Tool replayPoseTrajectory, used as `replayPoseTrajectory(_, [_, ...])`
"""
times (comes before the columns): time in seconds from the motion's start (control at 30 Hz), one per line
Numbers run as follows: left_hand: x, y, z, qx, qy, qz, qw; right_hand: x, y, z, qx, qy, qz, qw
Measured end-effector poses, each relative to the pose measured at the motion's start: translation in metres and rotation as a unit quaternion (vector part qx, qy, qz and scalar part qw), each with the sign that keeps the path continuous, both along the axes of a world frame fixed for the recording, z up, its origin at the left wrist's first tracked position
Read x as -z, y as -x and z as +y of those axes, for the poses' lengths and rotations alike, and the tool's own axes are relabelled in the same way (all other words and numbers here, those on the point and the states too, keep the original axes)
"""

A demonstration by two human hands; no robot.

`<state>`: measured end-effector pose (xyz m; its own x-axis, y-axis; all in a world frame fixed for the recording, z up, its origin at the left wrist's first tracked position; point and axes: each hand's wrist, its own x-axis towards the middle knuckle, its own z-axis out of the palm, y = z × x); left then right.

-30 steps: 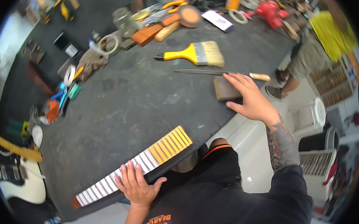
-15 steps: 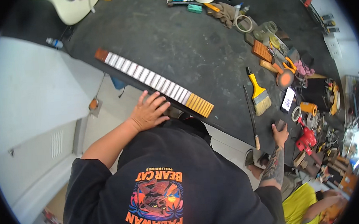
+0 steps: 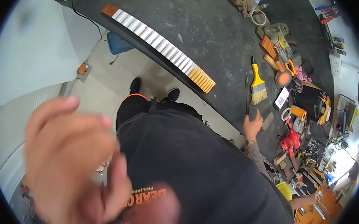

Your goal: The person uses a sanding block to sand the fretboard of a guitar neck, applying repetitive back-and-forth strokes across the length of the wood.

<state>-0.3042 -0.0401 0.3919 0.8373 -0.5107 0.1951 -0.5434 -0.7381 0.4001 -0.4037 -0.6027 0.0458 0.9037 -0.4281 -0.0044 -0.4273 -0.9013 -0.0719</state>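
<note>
Raised close to the camera, my left hand (image 3: 73,155) is large and smeared by motion; its fingers look bent, and I see nothing held in it. My right hand (image 3: 252,127) is on the bench at the handle end of a thin dark file (image 3: 247,93), its fingers closing round the handle, which they hide. Just right of that hand lies a small grey-brown block (image 3: 267,121). A wide brush (image 3: 258,84) with a yellow handle and pale bristles lies beyond it. Along the bench's near edge runs a long narrow strip (image 3: 159,45), brown at one end, white-banded, then yellow-banded.
The dark bench (image 3: 207,32) holds a phone (image 3: 282,98), tape rolls (image 3: 258,18), a glass jar (image 3: 276,29), an orange-headed tool (image 3: 283,78) and a red power tool (image 3: 290,142) on the right. A blue case (image 3: 118,42) is below the left edge. Another person's hand (image 3: 314,198) is at lower right.
My left hand has left the strip's edge and risen toward the camera. My right hand has let go of the block and moved left to the file's handle. The view has turned and shifted.
</note>
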Motion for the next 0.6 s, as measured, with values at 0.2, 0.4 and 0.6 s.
replayPoseTrajectory(0.2, [-0.031, 0.044, 0.080, -0.061, -0.126, 0.069, 0.988, -0.028, -0.011, 0.069, -0.020, 0.002, -0.006, 1.000])
replayPoseTrajectory(0.4, [-0.030, 0.054, 0.177, -0.075, -0.157, 0.068, 0.982, -0.042, 0.029, 0.145, 0.038, 0.022, -0.037, 0.998])
replayPoseTrajectory(0.6, [-0.031, 0.056, 0.229, -0.070, -0.158, 0.051, 0.984, -0.035, 0.059, 0.254, 0.025, -0.024, -0.010, 0.999])
